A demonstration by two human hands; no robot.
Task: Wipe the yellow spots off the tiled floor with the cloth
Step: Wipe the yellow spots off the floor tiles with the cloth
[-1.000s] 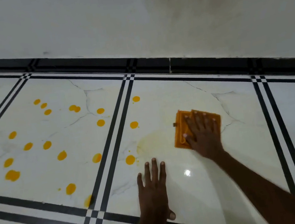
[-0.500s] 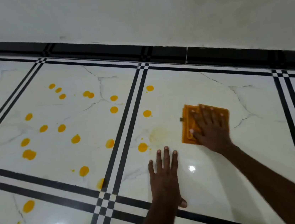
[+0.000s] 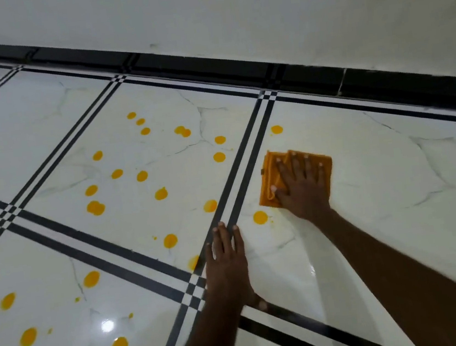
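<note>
A folded orange cloth [image 3: 268, 185] lies flat on the white tiled floor [image 3: 380, 183], just right of a black double line. My right hand [image 3: 303, 189] presses down on it with fingers spread. One yellow spot [image 3: 260, 217] sits just below and to the left of the cloth, another yellow spot [image 3: 276, 129] just above it. Several more yellow spots [image 3: 141, 176] dot the tile to the left and the tiles nearer me. My left hand [image 3: 228, 264] rests flat on the floor, fingertips at the black line, holding nothing.
A black skirting strip [image 3: 236, 65] runs along the foot of the white wall [image 3: 258, 5] behind the tiles. Black double lines [image 3: 239, 177] cross between tiles. Light glares off the glossy floor at the lower left [image 3: 107, 325].
My right hand has slid the cloth left towards the black line, over the faint yellow smear and a spot. My left hand has shifted left to the line. The view has swung left.
</note>
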